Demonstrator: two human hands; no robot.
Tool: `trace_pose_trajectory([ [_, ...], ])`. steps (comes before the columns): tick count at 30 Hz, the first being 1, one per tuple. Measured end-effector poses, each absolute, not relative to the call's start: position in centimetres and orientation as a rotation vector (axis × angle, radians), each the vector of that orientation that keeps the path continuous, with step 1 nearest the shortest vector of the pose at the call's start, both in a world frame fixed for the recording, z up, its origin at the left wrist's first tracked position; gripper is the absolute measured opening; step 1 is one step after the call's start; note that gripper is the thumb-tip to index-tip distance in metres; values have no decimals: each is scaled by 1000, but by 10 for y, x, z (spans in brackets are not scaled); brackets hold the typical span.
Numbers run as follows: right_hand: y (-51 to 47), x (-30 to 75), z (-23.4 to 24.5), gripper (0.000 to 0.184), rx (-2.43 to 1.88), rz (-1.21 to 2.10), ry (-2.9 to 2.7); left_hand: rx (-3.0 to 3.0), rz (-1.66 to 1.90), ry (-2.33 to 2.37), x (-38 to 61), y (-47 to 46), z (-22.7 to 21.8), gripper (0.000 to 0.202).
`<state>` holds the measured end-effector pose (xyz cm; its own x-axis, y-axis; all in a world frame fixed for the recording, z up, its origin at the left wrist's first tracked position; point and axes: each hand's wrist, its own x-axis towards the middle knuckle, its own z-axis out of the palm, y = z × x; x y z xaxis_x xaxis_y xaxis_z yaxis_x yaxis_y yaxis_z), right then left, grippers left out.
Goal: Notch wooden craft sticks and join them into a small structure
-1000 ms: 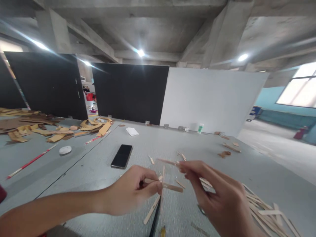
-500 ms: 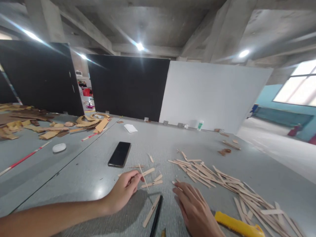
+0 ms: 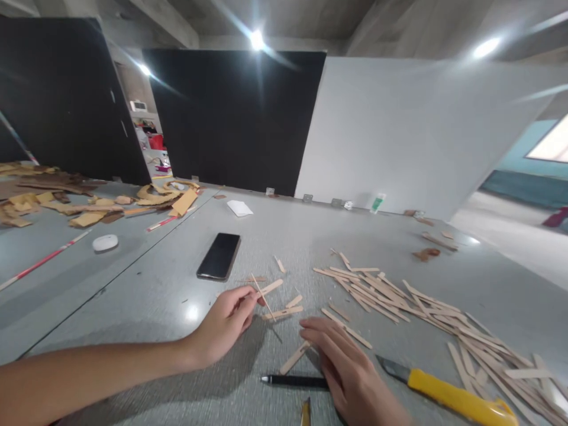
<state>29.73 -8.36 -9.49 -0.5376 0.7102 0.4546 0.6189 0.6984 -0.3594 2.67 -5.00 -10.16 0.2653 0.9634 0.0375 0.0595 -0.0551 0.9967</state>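
Note:
My left hand [image 3: 226, 322] is closed in a pinch on a small piece built from crossed wooden sticks [image 3: 265, 291], held just above the grey table [image 3: 146, 296]. My right hand [image 3: 350, 370] lies low over the table with its fingers stretched out, fingertips near a loose stick [image 3: 294, 357] and over a black pen [image 3: 293, 381]. A yellow utility knife [image 3: 448, 395] with its blade out lies right beside that hand. Several short stick pieces [image 3: 286, 309] lie between my hands.
A big heap of wooden sticks [image 3: 399, 299] spreads across the right of the table. A black phone [image 3: 219, 255] lies ahead of my left hand. Cardboard scraps [image 3: 89, 204], a white mouse [image 3: 105, 242] and red-white rods [image 3: 42, 260] cover the left table. Black and white panels stand behind.
My right hand let go of the stick it held up and came down flat onto the table. My left hand lowered with its stick piece. The view tilted down, and the pen now lies crosswise.

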Motion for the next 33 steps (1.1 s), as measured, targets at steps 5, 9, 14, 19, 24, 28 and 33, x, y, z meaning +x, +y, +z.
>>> trace_pose_trajectory([
  [5, -88, 289, -78, 27, -1156, 464, -2406, 1397, 991, 990, 25, -51, -97, 40],
  [9, -88, 291, -81, 29, -1250, 404, -2294, 1358, 1034, 977, 25, -49, -98, 38],
  [14, -79, 302, -93, 22, -1397, 218, -2045, 1230, 1216, 987, 27, -45, -106, 36],
  [19, -78, 308, -99, 16, -1501, 157, -1915, 1174, 1340, 979, 22, -43, -82, 39],
  [24, -78, 309, -106, 21, -1461, 181, -1992, 1297, 1276, 1026, 3, -39, -27, 35],
  [28, -76, 309, -107, 21, -1419, 111, -2037, 1525, 899, 1132, -21, -31, -7, 41],
  [33, -75, 309, -107, 21, -1385, 54, -2086, 1843, 625, 1284, -41, -32, -22, 40],
])
